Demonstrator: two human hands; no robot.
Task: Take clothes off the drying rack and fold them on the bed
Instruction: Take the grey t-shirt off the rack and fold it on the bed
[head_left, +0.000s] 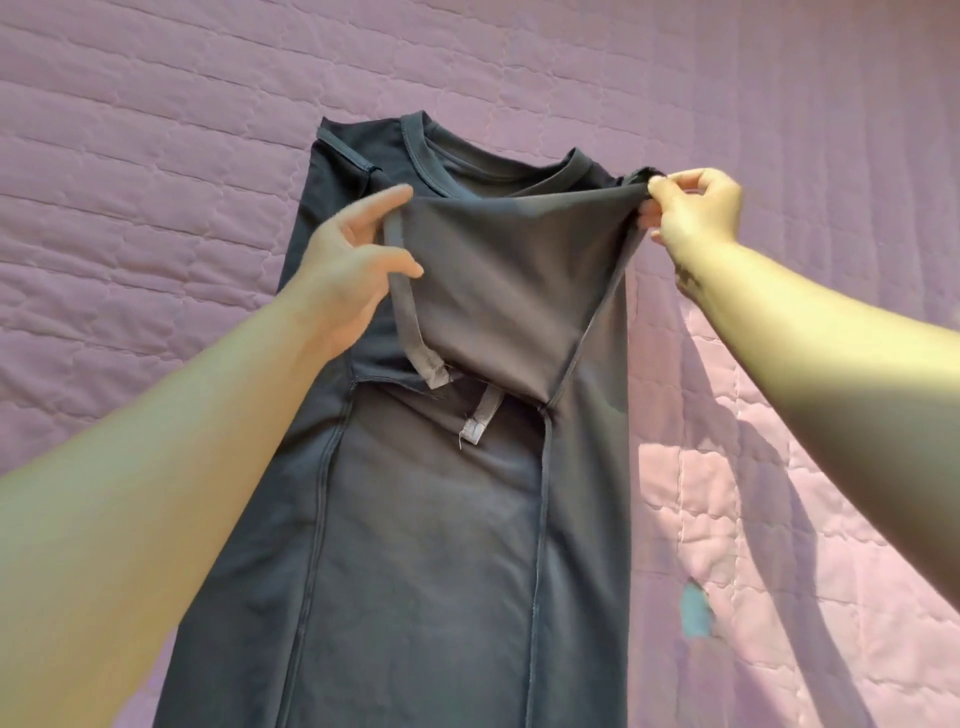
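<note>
Presently the dark garment (431, 519) is laid lengthwise on the pink quilted bed (156, 156), w/ the neckline (431, 156) at the far end and the hem out of frame at the bottom. An inner panel (509, 291) w/ a pale elastic band (410, 332) is held up off the chest area. The panel's R edge, near the shoulder, is pinched between thumb & fingertips of the right hand (696, 208). The left hand (343, 270) is spread, fingers straight, w/ the band's edge lying between thumb & index; no real grip is seen there.

Judged step: the panel is being straightened before folding. To be done well, the panel should be drawn taut evenly from both sides, then lowered flat so no bunching is trapped. The loose band end (480, 415) should be tucked under, approx. centred. The seams (540, 519) should be kept parallel before the sides are folded in.
</note>
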